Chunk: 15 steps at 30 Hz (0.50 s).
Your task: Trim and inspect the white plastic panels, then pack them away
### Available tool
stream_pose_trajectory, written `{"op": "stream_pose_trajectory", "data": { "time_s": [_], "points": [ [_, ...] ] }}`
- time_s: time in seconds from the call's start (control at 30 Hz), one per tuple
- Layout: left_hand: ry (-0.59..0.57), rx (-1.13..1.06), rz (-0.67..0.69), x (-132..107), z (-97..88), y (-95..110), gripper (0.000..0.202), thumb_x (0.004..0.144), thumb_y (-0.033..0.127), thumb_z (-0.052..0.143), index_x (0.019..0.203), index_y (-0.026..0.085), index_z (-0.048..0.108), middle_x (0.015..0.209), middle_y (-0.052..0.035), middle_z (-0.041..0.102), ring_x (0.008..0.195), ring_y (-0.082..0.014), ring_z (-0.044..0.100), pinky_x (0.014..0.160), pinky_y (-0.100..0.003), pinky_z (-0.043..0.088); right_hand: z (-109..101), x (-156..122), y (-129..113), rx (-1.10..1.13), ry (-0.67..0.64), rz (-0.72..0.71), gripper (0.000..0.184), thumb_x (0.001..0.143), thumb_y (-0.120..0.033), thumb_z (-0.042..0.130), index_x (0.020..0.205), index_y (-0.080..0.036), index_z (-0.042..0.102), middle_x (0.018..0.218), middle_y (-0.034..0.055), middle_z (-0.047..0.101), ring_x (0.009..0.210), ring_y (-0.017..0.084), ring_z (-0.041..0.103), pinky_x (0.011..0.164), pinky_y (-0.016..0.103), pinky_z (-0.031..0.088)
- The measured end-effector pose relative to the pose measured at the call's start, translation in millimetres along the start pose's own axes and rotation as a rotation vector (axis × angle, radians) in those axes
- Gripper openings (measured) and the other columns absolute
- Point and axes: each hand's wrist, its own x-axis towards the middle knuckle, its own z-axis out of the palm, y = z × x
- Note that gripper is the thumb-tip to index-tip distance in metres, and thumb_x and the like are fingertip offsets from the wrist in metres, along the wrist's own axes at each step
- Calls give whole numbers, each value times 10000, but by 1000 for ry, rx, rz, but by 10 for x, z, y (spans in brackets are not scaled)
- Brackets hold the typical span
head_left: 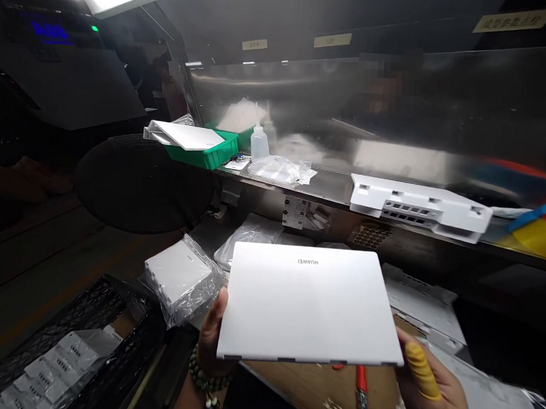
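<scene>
We're gripping the white panel (306,308) by its sides, left hand (212,333) and right hand (435,387), above the table (289,387), blocking part of it; bagged white part (180,270), black crate (86,307) sitting left, red-handled tool (361,382) lying below.

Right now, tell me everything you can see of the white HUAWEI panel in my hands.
The smooth, white, plastic-looking rectangular panel carries grey HUAWEI lettering, upside down from here, near its far edge. Dark patches break its near edge. It is held above a brown work surface, lettered face toward the camera. Your left hand grips its left edge, your right hand its right. Its underside is hidden.
</scene>
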Motion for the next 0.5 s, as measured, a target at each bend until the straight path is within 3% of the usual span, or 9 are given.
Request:
{"op": "stream_pose_trajectory", "data": {
  "time_s": [0.1, 0.3, 0.5],
  "points": [
    [24, 39, -25, 7, 8, -1, 649, 984, 680, 258, 1383, 327, 630, 1499, -27, 582, 1517, -319, 300, 1262, -531, 163, -74, -42, 26, 51, -106, -30, 382, 829, -399, 783, 1182, -252, 776, 1166, 82, 781, 966, 315, 777, 730, 268, 660],
    [133, 143, 100, 74, 114, 11, 607, 964, 698, 317, 1176, 347, 765, 1388, -1, 678, 1495, -310, 361, 1243, -523, 243, -25, -109, -113, 89, -160, -64, 378, 848, -374, 768, 1215, -282, 765, 1150, 79, 787, 962, 307, 778, 768, 279, 652],
    [414, 224, 74, -111, -152, 10, 623, 878, 783, 432, 1070, 315, 796, 1097, -34, 806, 1370, -328, 544, 1156, -526, 421, 51, -122, -179, 103, -172, -81, 337, 885, -385, 737, 1213, -312, 762, 1147, 60, 789, 968, 259, 776, 796, 241, 632]
  ]
}}
